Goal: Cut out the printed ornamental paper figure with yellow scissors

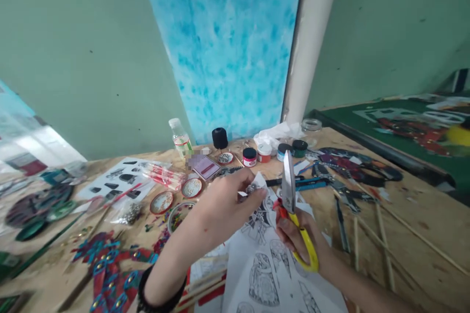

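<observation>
My left hand [223, 200], with a dark band at its wrist, pinches a small piece of printed paper [260, 181] between thumb and fingers. In my right hand [303, 234] is a pair of scissors [290, 186] with yellow handles, blades pointing up and apart from the paper piece. Some red shows by the fingers, at the base of the blades. Under both hands lie white sheets [264, 269] printed with black line drawings of ornate shapes. My left hand hides part of the sheets and the table behind it.
Paint jars [249, 156], a clear bottle [179, 137] and a phone [203, 166] stand or lie at the back. Painted red-blue cutouts [110, 269] lie left, wooden sticks [382, 239] and a craft knife [341, 225] right. Small dishes [161, 202] hold tiny parts.
</observation>
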`<state>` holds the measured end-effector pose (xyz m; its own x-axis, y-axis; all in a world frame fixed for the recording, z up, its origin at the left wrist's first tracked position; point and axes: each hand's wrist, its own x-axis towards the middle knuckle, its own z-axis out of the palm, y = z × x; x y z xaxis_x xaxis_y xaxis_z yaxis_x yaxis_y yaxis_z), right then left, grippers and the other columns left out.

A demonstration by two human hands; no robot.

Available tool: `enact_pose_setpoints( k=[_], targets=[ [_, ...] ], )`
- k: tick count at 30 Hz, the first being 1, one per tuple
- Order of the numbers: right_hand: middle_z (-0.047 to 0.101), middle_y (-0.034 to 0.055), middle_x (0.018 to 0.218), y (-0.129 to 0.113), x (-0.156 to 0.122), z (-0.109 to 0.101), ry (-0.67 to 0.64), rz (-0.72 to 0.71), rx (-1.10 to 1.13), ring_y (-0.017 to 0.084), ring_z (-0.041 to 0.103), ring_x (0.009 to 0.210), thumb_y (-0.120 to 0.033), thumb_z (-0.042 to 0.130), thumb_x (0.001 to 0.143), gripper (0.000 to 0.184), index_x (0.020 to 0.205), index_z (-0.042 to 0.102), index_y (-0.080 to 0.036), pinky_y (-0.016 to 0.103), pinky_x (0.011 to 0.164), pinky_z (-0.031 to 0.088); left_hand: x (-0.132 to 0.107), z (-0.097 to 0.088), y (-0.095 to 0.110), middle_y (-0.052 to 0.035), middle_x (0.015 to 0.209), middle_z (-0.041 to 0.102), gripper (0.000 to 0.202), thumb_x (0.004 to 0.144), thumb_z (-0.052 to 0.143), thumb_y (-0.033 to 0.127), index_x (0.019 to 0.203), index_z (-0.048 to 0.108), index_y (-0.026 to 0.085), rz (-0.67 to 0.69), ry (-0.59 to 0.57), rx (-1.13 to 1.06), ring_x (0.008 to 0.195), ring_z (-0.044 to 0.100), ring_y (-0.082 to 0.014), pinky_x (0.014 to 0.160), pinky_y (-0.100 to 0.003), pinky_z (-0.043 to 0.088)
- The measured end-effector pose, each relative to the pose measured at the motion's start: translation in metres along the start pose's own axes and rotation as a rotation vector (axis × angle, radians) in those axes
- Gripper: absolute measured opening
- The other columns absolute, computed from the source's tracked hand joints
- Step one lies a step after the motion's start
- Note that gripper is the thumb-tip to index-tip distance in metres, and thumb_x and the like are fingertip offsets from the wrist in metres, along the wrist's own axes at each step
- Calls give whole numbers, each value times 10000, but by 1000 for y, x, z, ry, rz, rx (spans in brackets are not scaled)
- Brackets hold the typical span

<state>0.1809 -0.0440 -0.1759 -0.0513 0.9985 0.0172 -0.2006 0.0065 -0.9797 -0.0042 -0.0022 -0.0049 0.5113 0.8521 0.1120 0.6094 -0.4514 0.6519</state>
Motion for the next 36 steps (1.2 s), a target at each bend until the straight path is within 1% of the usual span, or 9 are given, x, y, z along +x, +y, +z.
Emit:
enact_pose_setpoints(
  k=[3,6,11,16,19,22,28,32,36],
  targets=[
    [534,-37,556,-11,1,-1,55,-53,62,94,409,417,-657,758,810,472,789,628,-203,196,377,317,5,16,-2,58,566,555,214,950,601,403,850,532,227,-79,-126,-100,487,595,-135,436,-220,338],
    [493,-65,494,-24,3,-3,99,-69,47,97,405,384,-671,805,744,500,750,600,-216,205,351,339,10,33,-7,39,552,604,163,921,642,368,888,594,216,-109,-194,-216,461,646,-157,410,-209,370],
    [486,-82,453,-32,9,-5,130,-63,92,85,404,362,-622,811,770,491,685,533,-226,202,360,339,23,51,-17,24,649,649,167,890,682,328,843,591,197,-126,-159,-404,461,617,-120,425,-203,461],
    [518,-70,472,-29,14,-4,223,-120,104,77,431,368,-624,763,835,501,663,531,-215,194,370,324,28,64,-18,-9,881,657,400,854,749,480,1079,585,195,-149,-49,-625,577,625,-123,480,-258,583],
    [558,-49,497,-27,15,-3,294,-157,89,93,480,398,-627,734,861,493,664,553,-213,201,394,365,21,75,-19,-22,829,643,457,820,787,511,1062,597,173,-180,-37,-766,677,668,-169,538,-286,610],
    [588,-30,492,-20,15,-3,337,-144,48,109,512,411,-639,712,872,504,646,569,-212,216,429,413,9,88,-21,-2,814,606,405,809,805,477,975,576,187,-249,24,-918,713,656,-148,586,-256,587],
    [623,-13,505,-8,14,-6,234,-87,-10,127,540,409,-631,698,881,486,654,622,-208,234,409,406,-2,115,-27,16,751,584,380,802,812,458,867,555,185,-359,158,-1130,663,581,-106,581,-211,506],
    [592,-18,467,-9,8,-4,132,-58,-28,133,523,392,-602,687,903,488,620,602,-213,250,411,391,1,126,-32,47,628,540,401,785,821,476,776,548,184,-371,233,-1192,570,534,-91,562,-212,466],
    [598,-17,495,-13,5,-3,84,-25,-47,149,523,407,-574,704,903,458,620,609,-226,275,420,395,0,137,-36,48,566,559,412,816,786,508,753,524,196,-352,245,-1208,501,541,-107,519,-233,432]
  ],
)
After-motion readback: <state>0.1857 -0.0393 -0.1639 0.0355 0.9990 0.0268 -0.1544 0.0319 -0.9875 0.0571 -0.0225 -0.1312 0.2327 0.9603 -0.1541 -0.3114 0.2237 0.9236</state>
